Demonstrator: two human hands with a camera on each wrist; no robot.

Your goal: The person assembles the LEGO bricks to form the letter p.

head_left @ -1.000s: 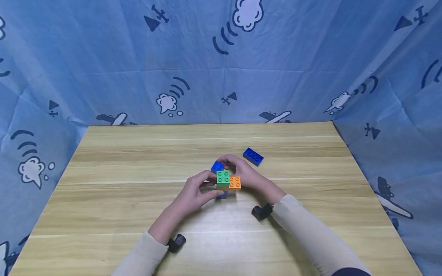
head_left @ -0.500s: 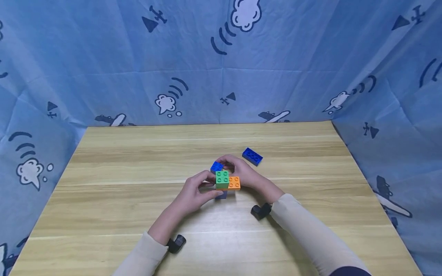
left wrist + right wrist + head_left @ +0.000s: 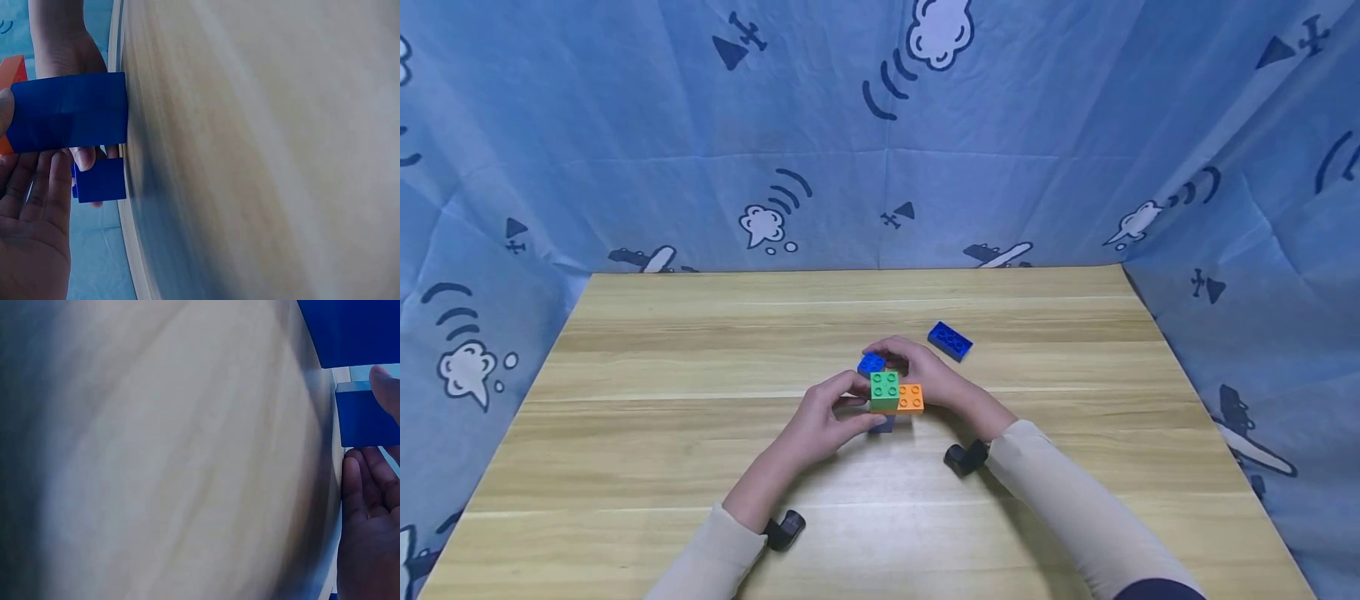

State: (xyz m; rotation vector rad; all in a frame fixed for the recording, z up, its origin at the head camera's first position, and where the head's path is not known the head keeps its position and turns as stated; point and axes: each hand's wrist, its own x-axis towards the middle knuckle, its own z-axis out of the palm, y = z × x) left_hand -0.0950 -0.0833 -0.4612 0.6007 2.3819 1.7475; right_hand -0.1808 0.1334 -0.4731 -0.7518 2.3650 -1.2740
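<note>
A person is using both bare hands at a wooden desk (image 3: 647, 467). The left grip (image 3: 824, 422) is holding a little stack of toy bricks, with the thumb pressing on the near side and fingers bending around the far side. The gap between them is only as wide as the stack. A green brick (image 3: 884, 391) is sitting on top, over the left part of an orange brick (image 3: 911, 398). The orange one is sticking out to the right. A blue base (image 3: 69, 115) is standing under the orange one; from above, it is mostly hiding.

The right grip (image 3: 921, 372) is pinching a small blue brick (image 3: 871, 364) between thumb and fingers, just behind the stack. The right wrist view is showing a thin gap between this brick and the blue base. I cannot tell if the small brick is touching the desk.

A longer blue brick (image 3: 950, 342) is lying alone on the desk, behind and to the right of the right grip. Blue cloth (image 3: 835, 200) with clouds and planes on it is hanging behind the desk.
</note>
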